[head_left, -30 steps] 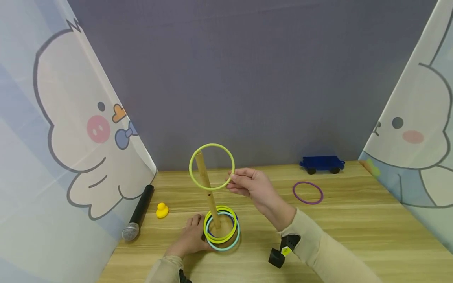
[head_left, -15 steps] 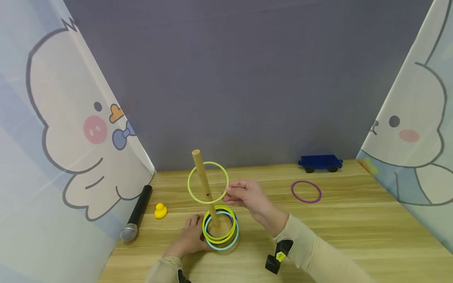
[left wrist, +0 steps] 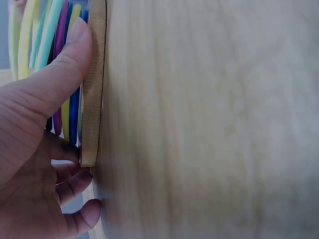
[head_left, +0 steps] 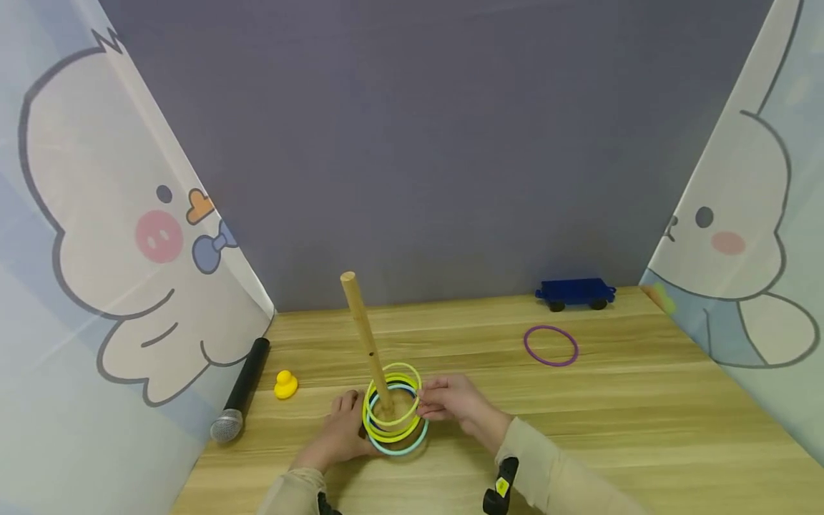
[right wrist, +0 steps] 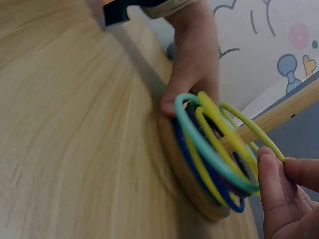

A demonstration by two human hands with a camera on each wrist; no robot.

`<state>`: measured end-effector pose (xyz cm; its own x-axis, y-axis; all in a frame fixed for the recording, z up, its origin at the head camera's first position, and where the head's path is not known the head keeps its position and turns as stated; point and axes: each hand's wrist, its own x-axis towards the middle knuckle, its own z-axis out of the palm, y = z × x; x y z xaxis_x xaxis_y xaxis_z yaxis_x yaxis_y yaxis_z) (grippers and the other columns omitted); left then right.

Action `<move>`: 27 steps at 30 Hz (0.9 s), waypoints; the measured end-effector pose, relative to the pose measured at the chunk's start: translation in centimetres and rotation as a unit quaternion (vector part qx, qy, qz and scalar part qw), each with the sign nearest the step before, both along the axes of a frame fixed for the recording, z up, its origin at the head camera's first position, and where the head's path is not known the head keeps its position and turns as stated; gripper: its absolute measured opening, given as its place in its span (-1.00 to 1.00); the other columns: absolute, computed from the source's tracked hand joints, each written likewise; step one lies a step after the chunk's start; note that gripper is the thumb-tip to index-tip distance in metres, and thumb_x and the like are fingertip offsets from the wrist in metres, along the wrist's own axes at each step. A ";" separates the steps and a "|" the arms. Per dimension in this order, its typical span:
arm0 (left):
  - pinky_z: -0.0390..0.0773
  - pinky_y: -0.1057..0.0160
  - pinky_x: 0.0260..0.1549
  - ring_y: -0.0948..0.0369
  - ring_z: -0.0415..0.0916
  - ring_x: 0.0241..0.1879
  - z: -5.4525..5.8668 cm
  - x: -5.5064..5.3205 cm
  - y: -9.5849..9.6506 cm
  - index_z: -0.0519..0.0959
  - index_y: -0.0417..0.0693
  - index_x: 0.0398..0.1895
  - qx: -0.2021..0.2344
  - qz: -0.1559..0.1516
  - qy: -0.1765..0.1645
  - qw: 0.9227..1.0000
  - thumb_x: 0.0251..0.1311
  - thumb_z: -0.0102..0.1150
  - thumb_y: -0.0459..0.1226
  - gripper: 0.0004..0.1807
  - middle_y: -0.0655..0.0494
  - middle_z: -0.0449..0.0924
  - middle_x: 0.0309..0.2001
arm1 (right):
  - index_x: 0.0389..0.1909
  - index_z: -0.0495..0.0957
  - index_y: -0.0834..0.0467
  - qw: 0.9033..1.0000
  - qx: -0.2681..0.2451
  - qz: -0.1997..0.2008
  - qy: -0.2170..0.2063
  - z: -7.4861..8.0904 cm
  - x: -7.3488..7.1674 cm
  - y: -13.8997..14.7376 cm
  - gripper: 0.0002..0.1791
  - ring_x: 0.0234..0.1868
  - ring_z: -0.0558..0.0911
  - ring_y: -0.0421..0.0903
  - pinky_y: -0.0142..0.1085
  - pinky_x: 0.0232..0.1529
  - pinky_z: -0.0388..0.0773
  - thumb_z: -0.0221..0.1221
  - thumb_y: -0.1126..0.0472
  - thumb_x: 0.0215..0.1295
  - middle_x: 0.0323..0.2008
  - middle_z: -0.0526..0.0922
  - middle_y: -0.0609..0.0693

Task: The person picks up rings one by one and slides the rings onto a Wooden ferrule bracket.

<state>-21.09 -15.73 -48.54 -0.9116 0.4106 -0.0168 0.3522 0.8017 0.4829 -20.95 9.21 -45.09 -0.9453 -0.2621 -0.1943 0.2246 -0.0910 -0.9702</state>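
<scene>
My right hand (head_left: pixel 455 402) pinches a thin yellow-green ring (right wrist: pixel 255 128) by its right side, thumb against fingers. The ring encircles the wooden peg (head_left: pixel 362 322) low down, tilted just above the other rings. Round the foot of the peg lies a stack of rings: a turquoise ring (right wrist: pixel 209 155), yellow ones, and blue and purple ones under them. My left hand (head_left: pixel 341 431) grips the peg's round wooden base (left wrist: pixel 93 89) at its left edge, with the thumb along the rim beside the stack. Part of the base is hidden by the rings in the head view.
A purple ring (head_left: pixel 550 327) lies flat on the right of the wooden table (head_left: pixel 644 422), in front of a blue toy wagon (head_left: pixel 576 291). To the left are a yellow rubber duck (head_left: pixel 285 386) and a black microphone (head_left: pixel 247 379). A grey backdrop (head_left: pixel 425 157) stands behind.
My right hand has moved down, lowering the yellow-green ring along the peg from its top to just over the stack. The left hand keeps its grip on the base.
</scene>
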 end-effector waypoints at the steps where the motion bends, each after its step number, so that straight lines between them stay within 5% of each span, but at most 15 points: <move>1: 0.27 -0.36 0.07 -0.24 0.08 0.26 0.0 0.0 0.0 0.20 -0.36 0.41 0.003 -0.001 0.000 1.000 -0.29 0.55 0.19 0.26 -0.30 0.19 0.26 | -0.06 0.50 0.56 1.000 0.008 -0.003 0.004 -0.3 0.0 0.0 -0.70 -0.48 0.69 -0.14 -0.31 -0.39 0.65 0.18 0.40 0.29 -0.48 0.69 0.08; 11: 0.21 -0.43 0.06 -0.26 0.04 0.28 -0.1 0.5 -0.3 0.23 -0.31 0.40 0.021 0.000 -0.013 1.000 -0.32 0.59 0.14 0.23 -0.33 0.15 0.30 | -0.18 0.59 0.48 0.995 0.080 -0.032 0.054 -1.0 0.4 0.3 -0.77 -0.60 0.62 -0.17 -0.36 -0.55 0.59 0.22 0.36 0.26 -0.50 0.66 0.13; 18: 0.22 -0.41 0.06 -0.26 0.04 0.28 -0.3 0.2 -0.3 0.19 -0.39 0.40 0.008 0.006 -0.008 1.000 -0.33 0.60 0.11 0.26 -0.34 0.14 0.29 | -0.19 0.59 0.51 0.985 0.139 -0.080 0.071 -1.4 -0.3 4.2 -0.77 -0.57 0.63 -0.12 -0.29 -0.51 0.62 0.21 0.37 0.25 -0.49 0.67 0.17; 24: 0.29 -0.34 0.03 -0.23 0.11 0.23 -0.4 -0.1 -0.3 0.17 -0.51 0.37 -0.013 0.002 0.009 1.000 -0.33 0.61 0.11 0.29 -0.33 0.17 0.26 | -0.29 0.65 0.42 0.954 0.248 -0.144 0.093 -1.7 -1.2 9.4 -0.87 -0.60 0.59 -0.11 -0.27 -0.54 0.60 0.24 0.39 0.22 -0.52 0.66 0.12; 27: 0.29 -0.34 0.04 -0.24 0.11 0.23 -0.3 -0.2 -0.3 0.17 -0.52 0.37 -0.013 0.000 0.009 1.000 -0.32 0.61 0.10 0.29 -0.35 0.17 0.26 | -0.32 0.68 0.34 0.923 0.329 -0.151 0.129 -1.5 -1.6 12.3 -0.90 -0.60 0.55 -0.13 -0.29 -0.56 0.55 0.25 0.36 0.23 -0.57 0.63 0.06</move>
